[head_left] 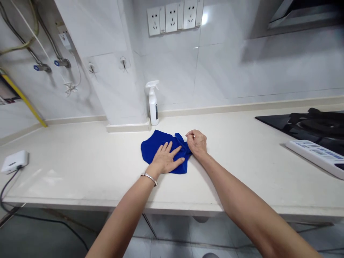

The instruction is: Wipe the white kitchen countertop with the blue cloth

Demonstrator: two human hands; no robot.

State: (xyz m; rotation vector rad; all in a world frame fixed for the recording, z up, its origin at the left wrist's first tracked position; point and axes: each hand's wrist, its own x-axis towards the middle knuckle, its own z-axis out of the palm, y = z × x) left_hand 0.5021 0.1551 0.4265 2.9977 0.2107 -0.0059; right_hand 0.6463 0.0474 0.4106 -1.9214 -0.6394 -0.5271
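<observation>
A blue cloth (151, 146) lies on the pale countertop, mostly flat, with its right side bunched up. My left hand (166, 157), with a silver bangle at the wrist, rests palm down on the cloth, fingers spread. At the cloth's right edge, my right hand (197, 142) is closed with its fingers curled round the bunched part. Behind the cloth stands a white spray bottle (153, 107), upright against the wall's corner.
To the right are a black gas stove (317, 123) and a long white panel with labels (317, 157). A white box (14, 162) with a black cable sits at the far left. Sockets (173, 17) and hooks are on the wall. The counter's front edge (185, 206) runs close to me.
</observation>
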